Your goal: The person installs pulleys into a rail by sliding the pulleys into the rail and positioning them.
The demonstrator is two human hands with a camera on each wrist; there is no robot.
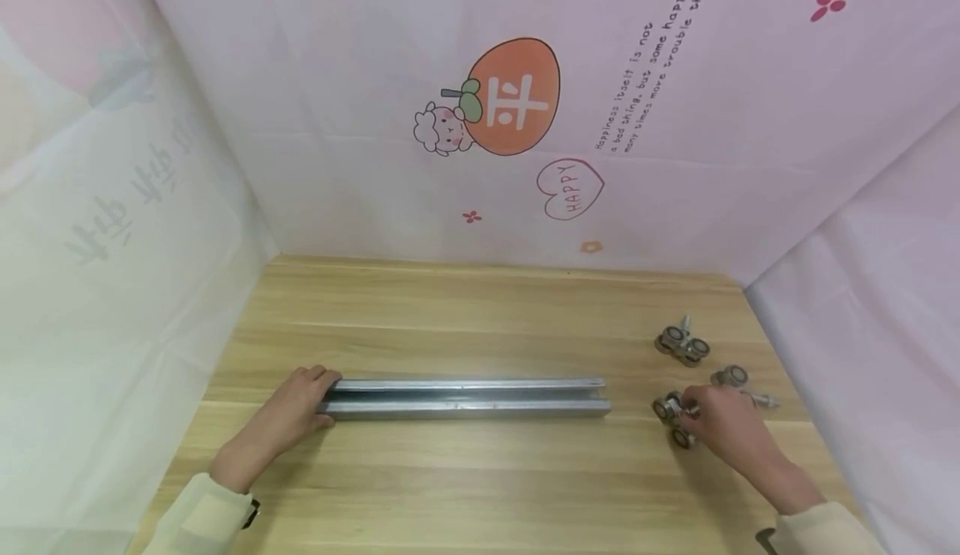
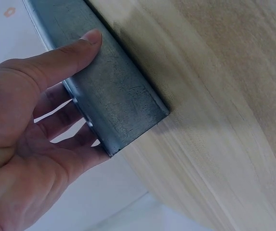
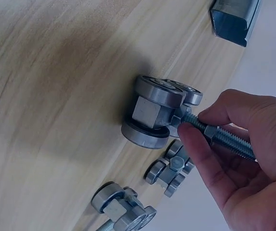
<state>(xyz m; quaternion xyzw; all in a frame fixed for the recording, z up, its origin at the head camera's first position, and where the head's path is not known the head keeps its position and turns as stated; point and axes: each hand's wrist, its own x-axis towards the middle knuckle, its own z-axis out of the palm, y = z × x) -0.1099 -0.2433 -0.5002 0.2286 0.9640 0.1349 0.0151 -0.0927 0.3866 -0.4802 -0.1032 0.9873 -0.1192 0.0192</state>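
Three metal roller trolleys share the right side of the wooden table (image 1: 450, 488) with you, and one of them is in your grasp. Your right hand (image 1: 727, 426) pinches the threaded bolt (image 3: 231, 142) of the nearest roller trolley (image 3: 147, 113) between thumb and forefinger, its wheels pointing away from your palm (whether they touch the wood is hard to tell). Your left hand (image 1: 296, 405) grips the far left end of a steel rail (image 1: 461, 413), thumb against one side wall, fingers round the other. The rail lies lengthwise across the middle of the table, slot upward, its open right end facing the held trolley and apart from it. Crowding your right hand are the other two: a second trolley (image 1: 685, 348) sits farther back, bolt pointing toward the rear, while a third trolley (image 1: 737, 374) lies just beyond your knuckles, partly hidden by them in the head view, its bolt jutting right. White cloth (image 1: 360, 122) walls in the table at the back and both sides, printed behind the rail with an orange fruit (image 1: 536, 63) and a heart (image 1: 570, 167) reading "HAPPY."
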